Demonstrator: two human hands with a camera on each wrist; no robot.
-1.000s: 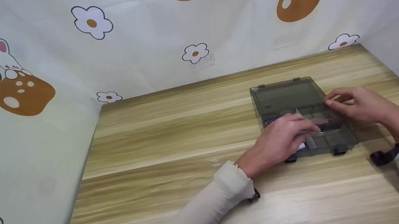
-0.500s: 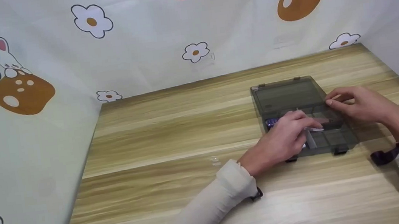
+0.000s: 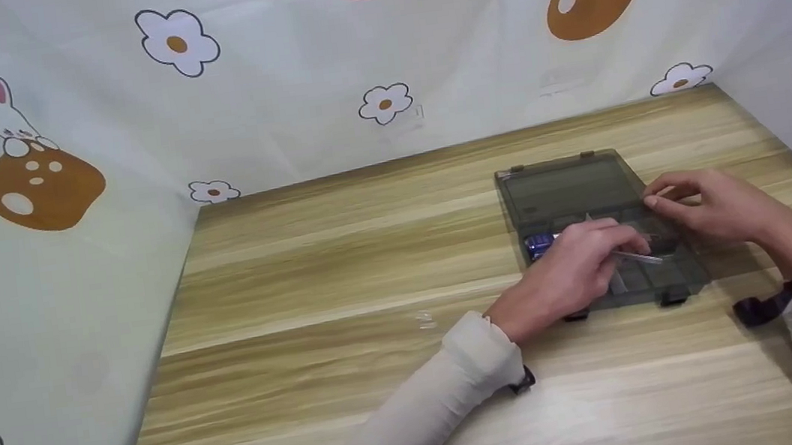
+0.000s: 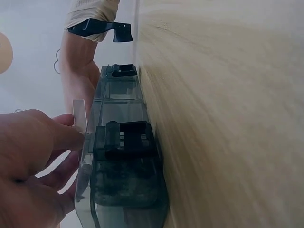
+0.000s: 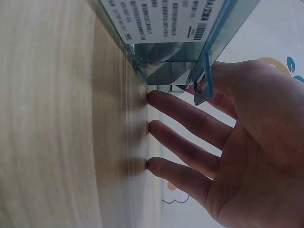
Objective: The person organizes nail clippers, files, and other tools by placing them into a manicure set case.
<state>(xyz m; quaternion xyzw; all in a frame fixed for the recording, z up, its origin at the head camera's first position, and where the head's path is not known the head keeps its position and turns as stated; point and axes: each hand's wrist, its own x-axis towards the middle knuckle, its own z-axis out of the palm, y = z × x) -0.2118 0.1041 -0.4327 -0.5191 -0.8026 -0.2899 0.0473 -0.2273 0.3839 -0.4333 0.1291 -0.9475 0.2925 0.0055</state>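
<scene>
A clear plastic divider strip [image 3: 638,257] is pinched between the thumb and fingers of my left hand [image 3: 572,269]. The hand is over the compartments of a smoky transparent plastic organizer box [image 3: 682,276]; the left wrist view shows the strip [image 4: 80,114] standing up past the box rim. My right hand [image 3: 719,205] is at the box's right side, thumb and index finger gripping its edge near the hinge. Its other three fingers [image 5: 185,114] extend with their tips on the table. A blue-purple item [image 3: 539,244] lies in the left compartment, partly covered by my left hand.
The box lid [image 3: 565,186] lies folded back, away from me. Small clear pieces [image 3: 424,319] lie on the wooden table [image 3: 325,382] left of the box. A printed cloth [image 3: 286,62] stands behind the table. Two black latches [image 3: 673,296] project at the box's front.
My left hand has moved slightly right over the compartments with the divider strip, uncovering more of the blue-purple item. My right hand stays at the box's side.
</scene>
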